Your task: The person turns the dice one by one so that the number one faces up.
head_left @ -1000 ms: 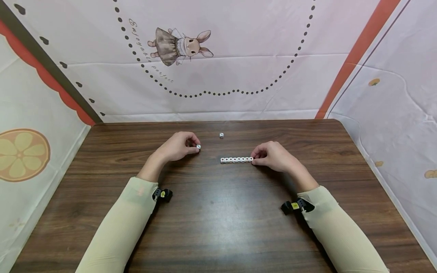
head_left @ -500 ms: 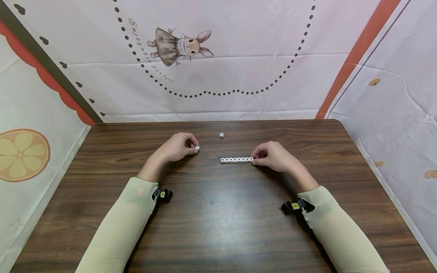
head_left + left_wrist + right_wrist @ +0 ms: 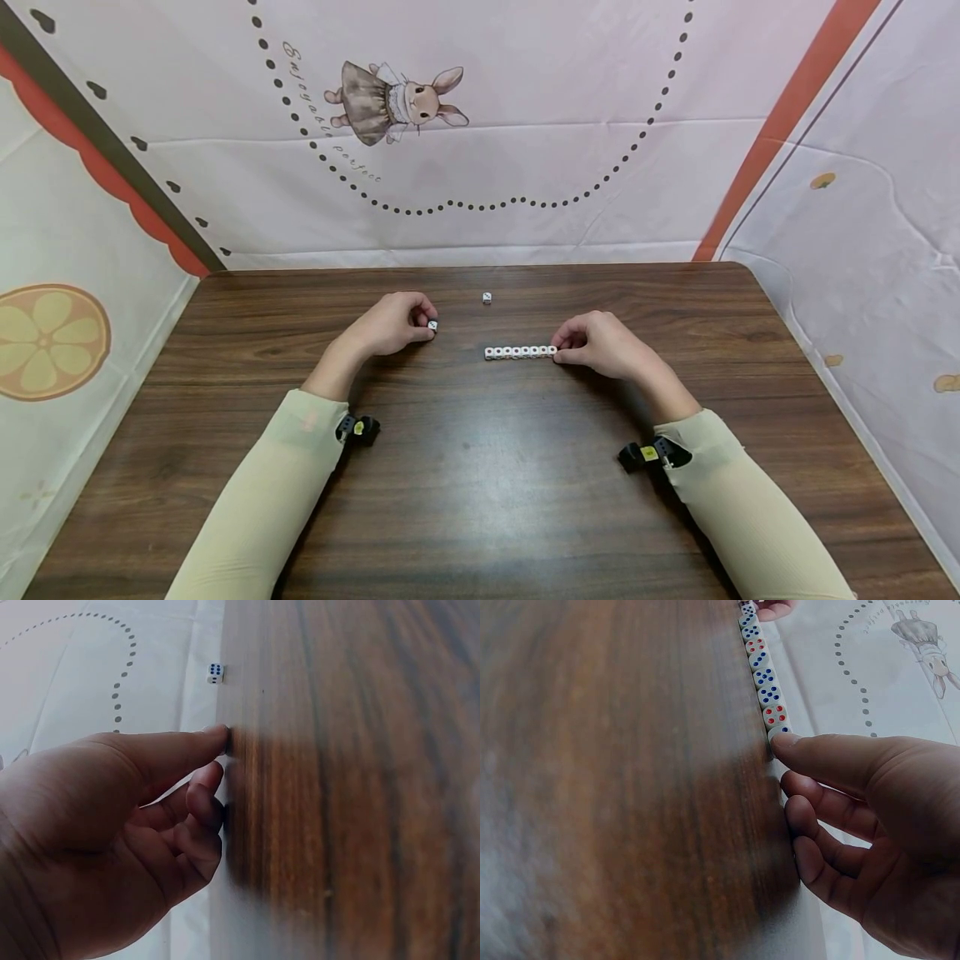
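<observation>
A row of several white dice (image 3: 520, 352) lies on the dark wooden table (image 3: 480, 467), with coloured pips facing up in the right wrist view (image 3: 763, 675). My right hand (image 3: 558, 350) pinches the die at the row's right end between thumb and finger (image 3: 784, 754). My left hand (image 3: 429, 323) sits to the left of the row and pinches a single die (image 3: 432, 326) just above the table. That die is almost hidden behind the fingertips (image 3: 214, 739) in the left wrist view. One loose die (image 3: 487, 297) lies farther back (image 3: 215, 673).
A printed cloth backdrop (image 3: 480, 167) with a rabbit picture rises right behind the table's far edge (image 3: 480, 267), and more cloth hangs at both sides. Both sleeves carry small black wrist cameras (image 3: 358, 428).
The die in my left hand has shifted a touch closer to the palm. The right hand and the row have not moved.
</observation>
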A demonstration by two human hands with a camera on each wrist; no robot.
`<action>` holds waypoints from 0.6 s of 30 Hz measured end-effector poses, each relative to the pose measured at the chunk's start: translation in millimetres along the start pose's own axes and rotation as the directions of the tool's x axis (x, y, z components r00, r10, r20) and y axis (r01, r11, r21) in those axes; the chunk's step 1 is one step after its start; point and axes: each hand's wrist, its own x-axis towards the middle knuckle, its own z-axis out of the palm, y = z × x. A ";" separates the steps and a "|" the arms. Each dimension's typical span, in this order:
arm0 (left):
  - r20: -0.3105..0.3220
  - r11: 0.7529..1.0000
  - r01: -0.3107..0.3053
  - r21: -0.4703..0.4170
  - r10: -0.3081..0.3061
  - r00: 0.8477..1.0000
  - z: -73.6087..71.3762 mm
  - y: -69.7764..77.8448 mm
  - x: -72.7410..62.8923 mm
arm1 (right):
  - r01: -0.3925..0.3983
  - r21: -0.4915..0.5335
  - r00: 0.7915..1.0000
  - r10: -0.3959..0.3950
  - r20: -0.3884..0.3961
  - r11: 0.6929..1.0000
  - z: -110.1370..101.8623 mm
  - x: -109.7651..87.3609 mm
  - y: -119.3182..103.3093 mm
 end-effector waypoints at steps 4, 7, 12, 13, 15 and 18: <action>-0.002 1.000 -0.006 0.014 0.006 1.000 0.2 2.4 1.0 | 0.002 -0.003 1.000 -0.002 -0.001 1.000 -0.1 -0.4 -0.3; 0.001 0.999 -0.022 0.033 0.022 1.000 0.7 4.3 2.2 | 0.006 -0.005 1.000 -0.006 -0.003 1.000 -0.1 -0.9 0.0; 0.010 0.996 -0.050 0.079 0.050 0.999 1.7 6.5 3.5 | 0.009 -0.003 1.000 -0.009 -0.005 1.000 0.1 -1.0 0.2; 0.011 0.995 -0.052 0.087 0.051 0.999 2.0 6.7 3.7 | 0.009 -0.004 1.000 -0.009 -0.005 1.000 0.1 -0.9 0.3; 0.012 0.994 -0.053 0.098 0.052 0.999 2.5 6.8 4.1 | 0.010 -0.004 1.000 -0.010 -0.005 1.000 0.6 -0.2 1.0; 0.013 0.993 -0.049 0.105 0.048 0.999 2.5 6.9 3.8 | 0.010 -0.011 1.000 -0.010 -0.007 1.000 0.9 0.7 1.0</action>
